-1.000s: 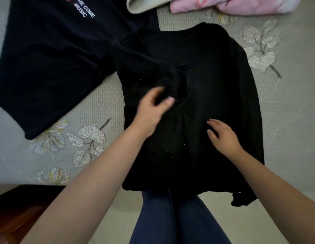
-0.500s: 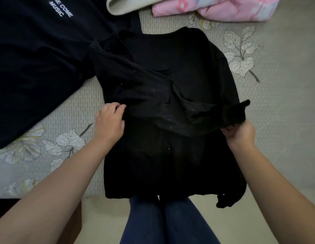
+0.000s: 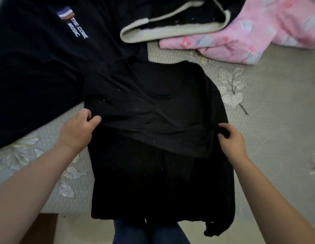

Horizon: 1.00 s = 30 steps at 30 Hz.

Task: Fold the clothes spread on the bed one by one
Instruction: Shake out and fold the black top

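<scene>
Left hand (image 3: 77, 129) pinches the black shirt (image 3: 153, 182) at its left edge. Right hand (image 3: 231, 140) grips the sleeve (image 3: 153, 124) laid across it.

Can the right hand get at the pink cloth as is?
Probably not right away. The right hand is pinching the black top at its right edge, and the pink cloth lies well up the bed. Nothing blocks the path, but it must let go first.
</scene>
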Each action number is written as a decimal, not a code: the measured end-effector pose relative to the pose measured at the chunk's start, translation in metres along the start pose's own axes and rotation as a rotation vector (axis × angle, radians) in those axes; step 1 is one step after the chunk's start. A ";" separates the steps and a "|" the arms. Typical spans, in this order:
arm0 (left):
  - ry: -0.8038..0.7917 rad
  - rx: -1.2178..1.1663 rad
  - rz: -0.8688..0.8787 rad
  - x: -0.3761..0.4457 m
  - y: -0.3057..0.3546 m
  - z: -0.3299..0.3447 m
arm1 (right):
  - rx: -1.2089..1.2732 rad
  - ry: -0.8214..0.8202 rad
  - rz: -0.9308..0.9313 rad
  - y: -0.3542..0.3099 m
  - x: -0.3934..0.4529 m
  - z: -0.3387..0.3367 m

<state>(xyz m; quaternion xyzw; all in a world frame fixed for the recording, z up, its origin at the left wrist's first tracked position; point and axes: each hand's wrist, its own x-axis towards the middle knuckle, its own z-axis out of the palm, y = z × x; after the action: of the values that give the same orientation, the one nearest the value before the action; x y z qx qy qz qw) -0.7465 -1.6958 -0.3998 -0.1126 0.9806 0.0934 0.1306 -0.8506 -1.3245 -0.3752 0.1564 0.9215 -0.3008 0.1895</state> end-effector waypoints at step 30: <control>-0.018 0.164 0.144 0.095 -0.077 -0.027 | -0.305 -0.114 -0.222 -0.045 0.033 0.031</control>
<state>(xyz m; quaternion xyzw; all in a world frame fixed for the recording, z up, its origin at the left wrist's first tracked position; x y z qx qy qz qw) -0.8231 -1.7934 -0.4123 -0.0298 0.9893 0.0230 0.1410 -0.8895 -1.3725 -0.3904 0.0060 0.9557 -0.1851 0.2288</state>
